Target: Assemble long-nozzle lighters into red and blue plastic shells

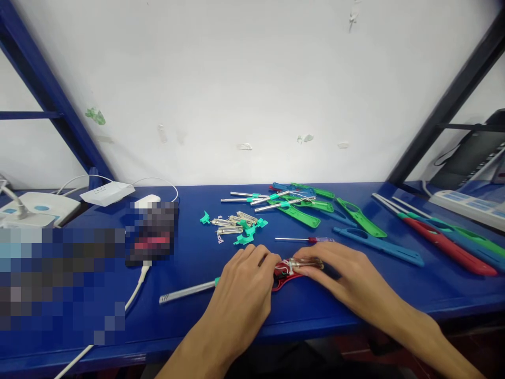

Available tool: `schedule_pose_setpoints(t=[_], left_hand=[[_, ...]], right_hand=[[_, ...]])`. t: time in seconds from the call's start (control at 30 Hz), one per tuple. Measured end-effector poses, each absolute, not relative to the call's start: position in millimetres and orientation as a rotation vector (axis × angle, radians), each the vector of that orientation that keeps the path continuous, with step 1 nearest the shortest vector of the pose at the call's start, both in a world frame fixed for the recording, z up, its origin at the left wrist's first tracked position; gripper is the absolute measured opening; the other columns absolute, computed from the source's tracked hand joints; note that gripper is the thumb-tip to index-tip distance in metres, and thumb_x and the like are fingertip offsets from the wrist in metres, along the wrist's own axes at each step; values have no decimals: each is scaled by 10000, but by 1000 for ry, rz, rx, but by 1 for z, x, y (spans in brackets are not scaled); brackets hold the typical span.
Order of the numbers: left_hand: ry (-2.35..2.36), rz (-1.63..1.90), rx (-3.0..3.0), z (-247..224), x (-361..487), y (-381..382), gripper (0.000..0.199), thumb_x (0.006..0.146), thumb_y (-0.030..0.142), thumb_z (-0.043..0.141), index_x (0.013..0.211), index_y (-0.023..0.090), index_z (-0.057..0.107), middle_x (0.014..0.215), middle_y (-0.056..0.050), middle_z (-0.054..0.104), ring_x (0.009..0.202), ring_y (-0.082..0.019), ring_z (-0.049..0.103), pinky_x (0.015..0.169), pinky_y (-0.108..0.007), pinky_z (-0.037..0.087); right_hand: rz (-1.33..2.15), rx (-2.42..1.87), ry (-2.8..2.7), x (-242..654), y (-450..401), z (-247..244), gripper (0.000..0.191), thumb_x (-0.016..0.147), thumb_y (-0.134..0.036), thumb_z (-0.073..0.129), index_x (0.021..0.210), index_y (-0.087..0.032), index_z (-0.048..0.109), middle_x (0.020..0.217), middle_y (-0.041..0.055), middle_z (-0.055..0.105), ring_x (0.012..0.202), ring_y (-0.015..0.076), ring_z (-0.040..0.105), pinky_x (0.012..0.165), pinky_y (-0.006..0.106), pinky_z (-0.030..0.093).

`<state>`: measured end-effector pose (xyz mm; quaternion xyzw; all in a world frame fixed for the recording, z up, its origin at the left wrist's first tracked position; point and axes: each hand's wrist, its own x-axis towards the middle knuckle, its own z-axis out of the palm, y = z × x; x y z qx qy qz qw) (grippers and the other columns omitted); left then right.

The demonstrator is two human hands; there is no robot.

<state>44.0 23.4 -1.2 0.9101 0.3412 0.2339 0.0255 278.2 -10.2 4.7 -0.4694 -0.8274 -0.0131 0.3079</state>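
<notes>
Fitting the see-through cylinder (311, 262) into the red shell (287, 283) looks like the step in hand, just my read; the shell is near the middle of the bench's (315, 329) front edge, with the left hand (246, 287) clamped over its left end and the right hand (349, 266) pinching the cylinder at its other end; hands are close together but can't tell if they touch. Next move calls for a steady left hold and gentle right fingers, keeping that thin white wire (284, 267) from getting trapped, imo. Bench is blue, kinda glossy; screwdriver (317, 240) just behind the right hand, loose green shells (359, 217) toward the back edge, red lighter (447, 246) by the right end, white cable (136, 295) running over the front edge at left; behind it all, a scuffed white wall (236, 79) between slanted posts.
</notes>
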Motion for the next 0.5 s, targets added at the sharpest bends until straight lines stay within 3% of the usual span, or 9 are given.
schedule_pose_setpoints(t=[0.27,0.5], left_hand=[[1047,707,2878,-2,44,23,236,1034,48,543,1133,186,706,1017,-49,683,900,-256,655,827,-451,601],[1049,708,2898,-3,44,25,223,1014,35,582,1123,187,702,1034,-39,708,892,-255,669,826,-453,611]], right_hand=[[-65,-1225,-2167,280,-11,12,219,1092,-278,522,1111,-268,739,1059,11,829,982,214,782,901,332,590],[91,-1323,-2110,269,-4,21,361,1109,-294,475,783,-231,617,733,-7,691,654,163,647,649,301,498]])
